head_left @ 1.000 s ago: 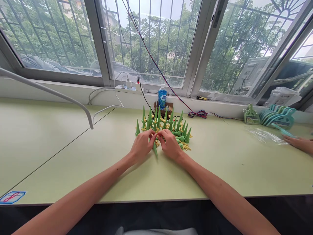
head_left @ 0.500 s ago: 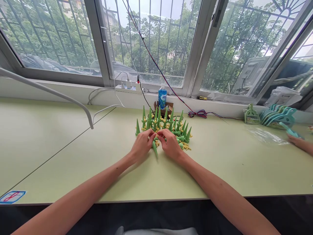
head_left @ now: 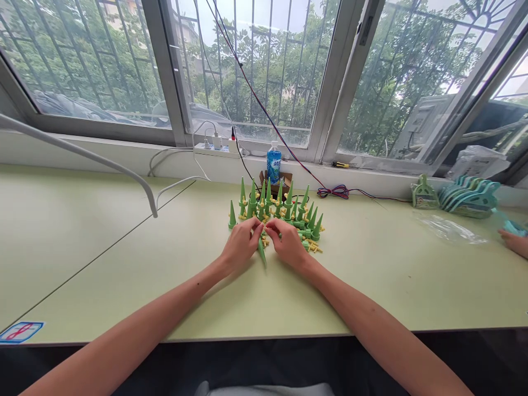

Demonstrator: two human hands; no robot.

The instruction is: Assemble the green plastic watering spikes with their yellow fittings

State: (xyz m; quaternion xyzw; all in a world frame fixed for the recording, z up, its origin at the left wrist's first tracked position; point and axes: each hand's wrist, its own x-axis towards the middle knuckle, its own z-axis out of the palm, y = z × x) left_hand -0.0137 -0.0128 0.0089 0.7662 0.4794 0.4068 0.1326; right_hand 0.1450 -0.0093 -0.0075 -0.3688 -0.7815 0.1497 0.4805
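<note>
My left hand (head_left: 242, 241) is closed, thumb and fingers pinched around the upper end of a green plastic watering spike (head_left: 263, 256), whose point slants down toward me. My right hand (head_left: 287, 242) meets it fingertip to fingertip, also pinched. A small yellowish bit shows between the hands, too small to make out. Just behind them stand several green cone-shaped spikes (head_left: 289, 193) with yellow valve pieces on their sides. More green caps (head_left: 304, 234) and loose yellow valves (head_left: 314, 248) lie to the right of my right hand.
A blue liquid bottle (head_left: 274, 163) and a brown box (head_left: 285, 180) stand behind the spikes. A white cable (head_left: 124, 165) hangs at left. At right are a clear plastic bag (head_left: 451, 228), a row of teal dustpan-like items (head_left: 470, 195) and another person's hand (head_left: 513, 241).
My hands stay almost in place, with only slight fingertip movement; the green spike shifts a little. At the right, the other person's hand has moved farther right with a teal item.
</note>
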